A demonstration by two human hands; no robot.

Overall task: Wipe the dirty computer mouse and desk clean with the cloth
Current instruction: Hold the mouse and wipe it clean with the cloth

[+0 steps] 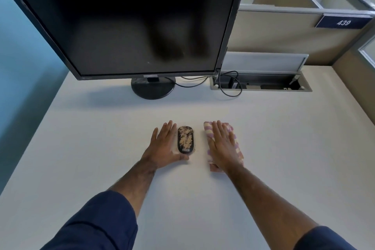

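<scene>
Fingers of the left hand were spread flat on the desk, gripping nothing; the hand sat just left of the mouse, thumb touching or nearly touching its near end. Right hand lay palm-down on the cloth, just right of the mouse, fingers extended and flat, pressing rather than pinching; no fold looked taken up.

Mouse was on the desk between the two hands, well in front of the monitor stand. Its dark top was covered in tan crumb-like dirt, with a few specks on the desk right around it.

Handling, judged: mouse looked small, light, rigid, with a smooth shell, so likely to skid under a wipe. Best held by pinching the two long sides low down, keeping the dirty top free. Cloth looked soft and limp, folded or bunched, pink and white checked; it would bunch under the palm, so gather it in the fingers before lifting. Loose dirt would scatter if swept hard.

Orientation: mouse's long axis ran away from the person toward the monitor, near end with a small pale label facing the person. Which end carries the buttons was hidden by dirt. Cloth's long axis ran roughly parallel to the mouse, tilted slightly.
</scene>
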